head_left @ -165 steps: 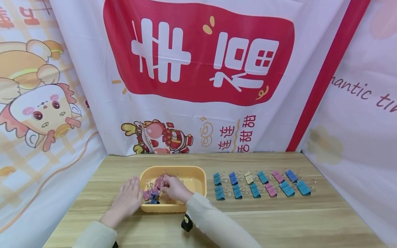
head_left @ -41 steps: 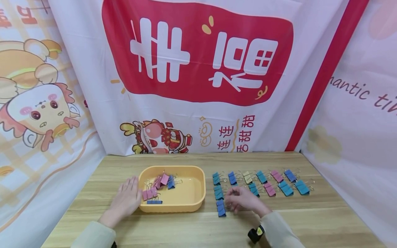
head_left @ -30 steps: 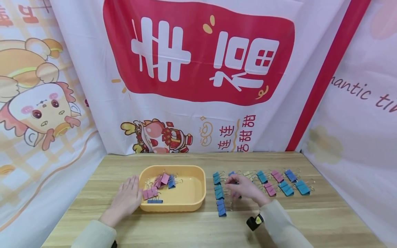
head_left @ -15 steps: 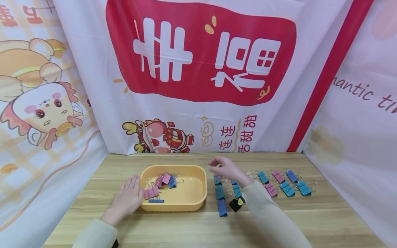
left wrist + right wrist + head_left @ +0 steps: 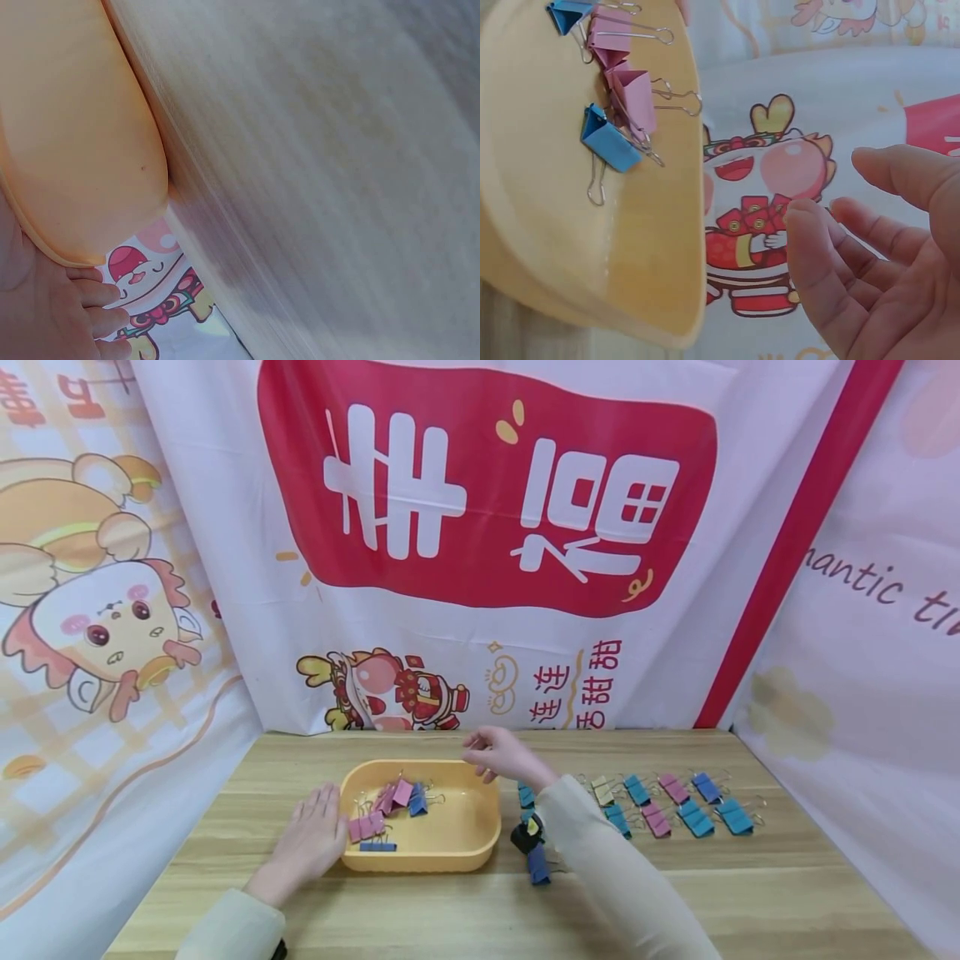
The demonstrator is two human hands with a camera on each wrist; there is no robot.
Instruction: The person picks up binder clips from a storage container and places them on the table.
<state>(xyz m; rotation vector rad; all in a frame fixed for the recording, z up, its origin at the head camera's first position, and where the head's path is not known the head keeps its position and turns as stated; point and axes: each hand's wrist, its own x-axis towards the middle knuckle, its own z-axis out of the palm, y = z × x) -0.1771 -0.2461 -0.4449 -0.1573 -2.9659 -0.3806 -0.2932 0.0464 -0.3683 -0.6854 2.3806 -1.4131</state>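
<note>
My left hand [image 5: 309,837] lies with straight fingers against the left side of a yellow plastic tray [image 5: 457,862]; the left wrist view shows its fingers [image 5: 105,322] by the rim. Several pink and blue binder clips lie in the tray's left half, among them a pink binder clip [image 5: 637,101] and a blue binder clip [image 5: 611,140]. Over the tray's back right corner hovers my right hand [image 5: 506,754], fingers loosely bent, thumb apart, nothing held. On the table to the right, binder clips sit in rows, with a blue binder clip [image 5: 538,866] nearest the front.
The rows include a yellow binder clip [image 5: 602,791], a pink binder clip [image 5: 656,819] and a teal binder clip [image 5: 733,817]. A black wrist device [image 5: 527,833] and my right sleeve cover part of them. A printed cloth [image 5: 480,668] hangs behind the wooden table [image 5: 420,918].
My right hand was in the tray, then at the rows, where a blue binder clip now starts a third row. It has since moved back left to the tray. My left hand stayed put.
</note>
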